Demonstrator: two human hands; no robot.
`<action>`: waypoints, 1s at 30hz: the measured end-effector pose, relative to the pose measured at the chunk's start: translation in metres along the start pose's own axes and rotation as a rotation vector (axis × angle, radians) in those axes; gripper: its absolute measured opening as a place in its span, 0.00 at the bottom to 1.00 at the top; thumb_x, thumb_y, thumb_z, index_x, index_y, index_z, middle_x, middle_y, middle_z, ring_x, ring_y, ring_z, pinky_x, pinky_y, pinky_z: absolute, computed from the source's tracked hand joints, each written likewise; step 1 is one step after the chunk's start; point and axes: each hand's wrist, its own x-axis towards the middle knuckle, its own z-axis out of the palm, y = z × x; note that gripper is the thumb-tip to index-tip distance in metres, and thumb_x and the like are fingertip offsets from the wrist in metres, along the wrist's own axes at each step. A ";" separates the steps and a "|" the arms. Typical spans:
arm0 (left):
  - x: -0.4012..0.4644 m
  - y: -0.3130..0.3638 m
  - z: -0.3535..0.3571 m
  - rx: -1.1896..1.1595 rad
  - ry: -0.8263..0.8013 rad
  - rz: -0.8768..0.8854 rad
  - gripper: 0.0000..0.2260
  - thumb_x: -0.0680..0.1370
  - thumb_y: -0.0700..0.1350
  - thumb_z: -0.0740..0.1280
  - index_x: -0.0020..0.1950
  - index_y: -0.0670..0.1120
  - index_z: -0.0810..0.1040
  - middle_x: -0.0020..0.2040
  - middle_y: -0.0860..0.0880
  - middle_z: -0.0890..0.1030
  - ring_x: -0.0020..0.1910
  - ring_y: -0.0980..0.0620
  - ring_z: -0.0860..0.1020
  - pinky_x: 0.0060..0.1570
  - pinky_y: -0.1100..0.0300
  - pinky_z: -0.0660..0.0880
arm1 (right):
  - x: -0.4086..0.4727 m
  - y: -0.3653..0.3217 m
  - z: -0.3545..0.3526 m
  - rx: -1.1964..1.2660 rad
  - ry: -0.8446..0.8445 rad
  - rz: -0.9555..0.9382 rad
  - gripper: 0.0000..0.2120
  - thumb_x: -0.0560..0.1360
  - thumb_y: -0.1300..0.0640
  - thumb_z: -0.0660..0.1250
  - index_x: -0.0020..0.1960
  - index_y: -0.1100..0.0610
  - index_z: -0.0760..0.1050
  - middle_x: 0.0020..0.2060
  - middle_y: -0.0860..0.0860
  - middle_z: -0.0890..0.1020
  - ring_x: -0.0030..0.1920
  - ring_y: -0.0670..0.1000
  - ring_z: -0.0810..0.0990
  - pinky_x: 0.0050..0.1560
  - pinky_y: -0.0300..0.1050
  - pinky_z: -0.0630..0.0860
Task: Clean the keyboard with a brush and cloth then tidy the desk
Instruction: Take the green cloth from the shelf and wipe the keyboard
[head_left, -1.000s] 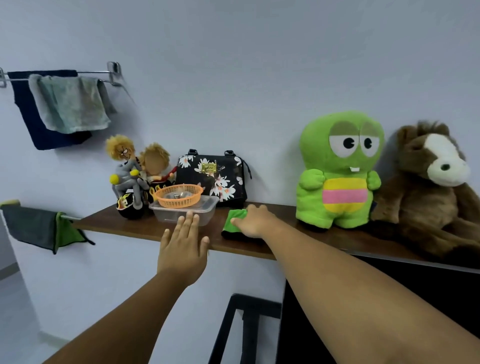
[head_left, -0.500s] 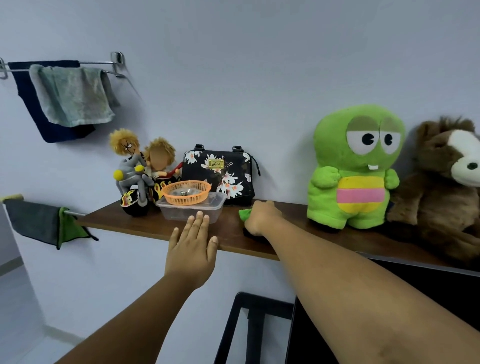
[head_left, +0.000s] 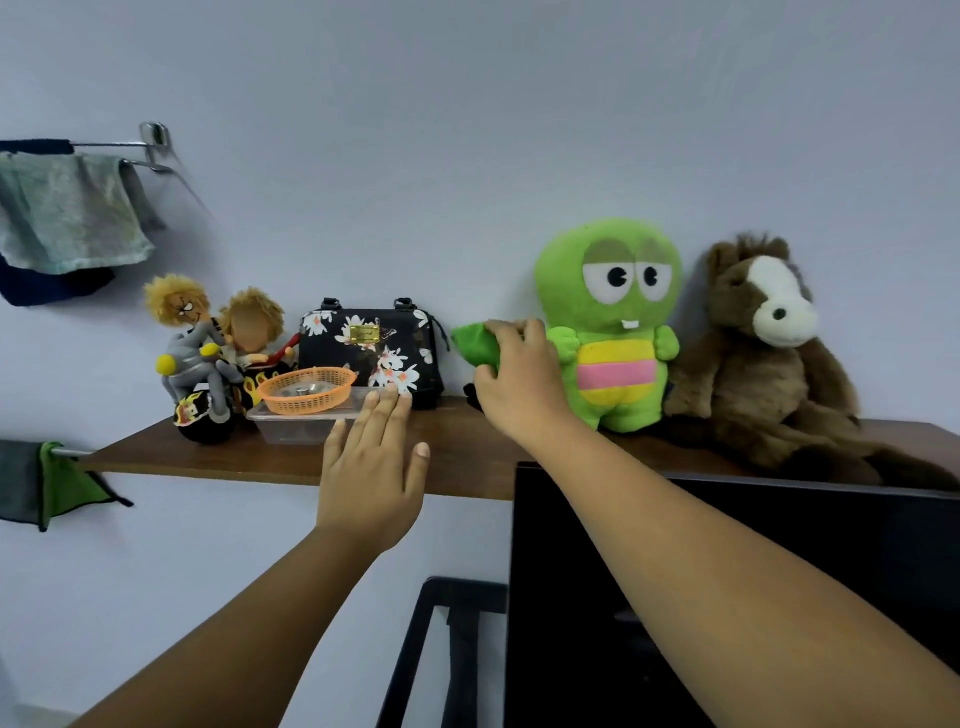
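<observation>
Pinched the soft, light green cloth (head_left: 475, 340) in curled right hand (head_left: 519, 379) by its bunched middle; left hand (head_left: 371, 467) spread flat.

A brown wooden shelf (head_left: 457, 457) ran along the pale wall. On it, from the left, sat two yellow-haired dolls on a toy motorbike (head_left: 208, 364), a clear plastic tub (head_left: 296, 423) with an orange basket (head_left: 306, 389) resting on it, a floral black bag (head_left: 371, 348), a green plush toy (head_left: 613, 332) and a brown plush horse (head_left: 769, 364).

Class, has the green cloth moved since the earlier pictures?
Yes. The right hand has lifted the green cloth off the shelf, up beside the floral bag.
</observation>
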 end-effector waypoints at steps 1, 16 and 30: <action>-0.002 0.011 -0.002 -0.013 0.006 0.018 0.27 0.79 0.57 0.46 0.78 0.51 0.57 0.78 0.52 0.58 0.78 0.55 0.50 0.74 0.50 0.48 | -0.008 0.004 -0.014 0.022 0.043 -0.022 0.26 0.72 0.60 0.63 0.70 0.56 0.70 0.63 0.57 0.69 0.61 0.60 0.70 0.67 0.50 0.64; -0.107 0.171 0.010 -0.154 -0.041 0.052 0.26 0.80 0.54 0.52 0.77 0.51 0.58 0.78 0.54 0.57 0.78 0.56 0.50 0.74 0.48 0.49 | -0.185 0.152 -0.128 0.084 0.225 -0.107 0.29 0.70 0.62 0.63 0.71 0.55 0.71 0.68 0.54 0.70 0.63 0.55 0.70 0.69 0.45 0.65; -0.263 0.212 0.083 -0.126 -0.380 -0.121 0.27 0.80 0.57 0.49 0.78 0.51 0.57 0.78 0.54 0.57 0.77 0.57 0.50 0.74 0.53 0.45 | -0.369 0.272 -0.090 0.153 -0.172 0.265 0.28 0.71 0.60 0.61 0.71 0.49 0.70 0.64 0.43 0.71 0.60 0.50 0.70 0.61 0.44 0.69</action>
